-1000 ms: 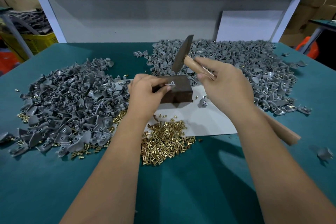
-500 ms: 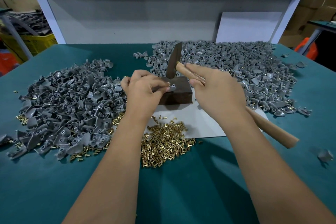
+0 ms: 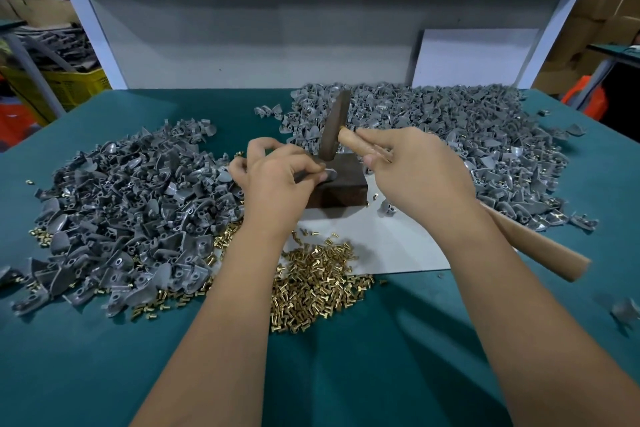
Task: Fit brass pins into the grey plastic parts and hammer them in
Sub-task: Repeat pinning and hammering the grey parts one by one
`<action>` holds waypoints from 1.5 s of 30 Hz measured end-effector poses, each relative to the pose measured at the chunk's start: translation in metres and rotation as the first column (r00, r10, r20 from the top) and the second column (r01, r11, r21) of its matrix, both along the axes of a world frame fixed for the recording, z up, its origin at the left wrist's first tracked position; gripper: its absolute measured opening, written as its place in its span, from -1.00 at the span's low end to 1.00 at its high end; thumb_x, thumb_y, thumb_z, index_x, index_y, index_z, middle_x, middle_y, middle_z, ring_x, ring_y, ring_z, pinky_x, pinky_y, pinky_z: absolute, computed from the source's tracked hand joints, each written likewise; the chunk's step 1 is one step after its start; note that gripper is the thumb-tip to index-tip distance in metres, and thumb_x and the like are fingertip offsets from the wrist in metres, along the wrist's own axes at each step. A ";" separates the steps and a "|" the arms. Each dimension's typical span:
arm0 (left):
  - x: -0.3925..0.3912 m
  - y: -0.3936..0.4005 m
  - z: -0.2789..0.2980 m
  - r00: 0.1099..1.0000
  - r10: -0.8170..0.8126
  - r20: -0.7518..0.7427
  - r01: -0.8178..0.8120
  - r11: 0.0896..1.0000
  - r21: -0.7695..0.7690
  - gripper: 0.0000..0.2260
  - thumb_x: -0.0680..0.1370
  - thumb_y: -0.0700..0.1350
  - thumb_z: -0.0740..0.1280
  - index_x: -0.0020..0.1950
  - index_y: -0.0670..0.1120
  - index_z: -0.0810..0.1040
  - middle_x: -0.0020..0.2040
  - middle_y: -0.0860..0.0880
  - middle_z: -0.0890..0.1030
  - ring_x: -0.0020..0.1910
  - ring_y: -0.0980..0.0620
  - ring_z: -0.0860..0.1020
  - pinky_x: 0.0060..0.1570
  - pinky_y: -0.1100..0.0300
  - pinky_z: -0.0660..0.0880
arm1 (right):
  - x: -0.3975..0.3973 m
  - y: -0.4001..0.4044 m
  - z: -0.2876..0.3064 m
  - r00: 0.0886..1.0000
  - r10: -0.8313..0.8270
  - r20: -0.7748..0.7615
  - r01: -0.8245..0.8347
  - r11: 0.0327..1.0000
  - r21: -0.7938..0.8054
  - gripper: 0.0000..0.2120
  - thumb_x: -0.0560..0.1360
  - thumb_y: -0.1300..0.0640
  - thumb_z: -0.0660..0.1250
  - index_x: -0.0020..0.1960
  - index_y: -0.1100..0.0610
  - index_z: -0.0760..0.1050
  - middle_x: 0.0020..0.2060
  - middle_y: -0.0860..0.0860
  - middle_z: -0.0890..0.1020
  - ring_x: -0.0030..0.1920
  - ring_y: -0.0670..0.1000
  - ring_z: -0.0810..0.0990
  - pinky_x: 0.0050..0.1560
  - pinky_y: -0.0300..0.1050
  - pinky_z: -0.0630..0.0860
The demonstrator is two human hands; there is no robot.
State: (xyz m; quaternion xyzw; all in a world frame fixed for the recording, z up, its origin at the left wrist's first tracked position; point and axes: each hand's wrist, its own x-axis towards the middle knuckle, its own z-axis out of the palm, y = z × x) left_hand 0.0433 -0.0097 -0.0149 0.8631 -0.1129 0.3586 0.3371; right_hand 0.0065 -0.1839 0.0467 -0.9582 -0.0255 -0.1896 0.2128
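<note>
Dropped since half a second ago: hammer (image 3: 333, 128), head now down against the top of the dark block (image 3: 341, 184), just beside the grey part (image 3: 329, 173) pinned there. Held by the right hand (image 3: 415, 173), fingers wrapped round the wooden handle close up under the head, long tail of the handle sticking out past the wrist. Pinched at the block's near-left edge by the left hand (image 3: 277, 177), thumb and forefinger tight on the grey part, fingertips right next to the striking face. Cannot tell whether a brass pin sits in the part; hidden by fingers and hammer head. Main risk, as a judgement: a blow landing on the left fingertips, given so little gap. Also likely: a glancing hit bending the pin or kicking the part off the block into the pile of unfinished grey parts (image 3: 131, 204) on the left, mixing done with undone. Choked-up grip means short, weak taps, so possibly a pin left proud. Loose brass pins (image 3: 318, 284) heaped just below the block, easily scattered by a dropped wrist; finished heap (image 3: 450, 135) behind on the right.
</note>
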 end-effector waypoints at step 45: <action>-0.014 0.010 -0.004 0.990 0.010 -0.144 -0.021 0.997 -0.070 -0.87 0.45 -0.01 0.31 -0.19 0.11 0.66 -0.18 0.28 0.58 0.10 0.13 0.29 0.16 0.05 0.08 | 0.005 -0.022 -0.039 0.948 -0.296 -0.116 0.310 0.942 0.126 -0.80 0.60 0.01 0.19 0.02 0.14 0.46 -0.25 0.06 0.57 -0.25 0.15 0.51 -0.36 -0.10 0.31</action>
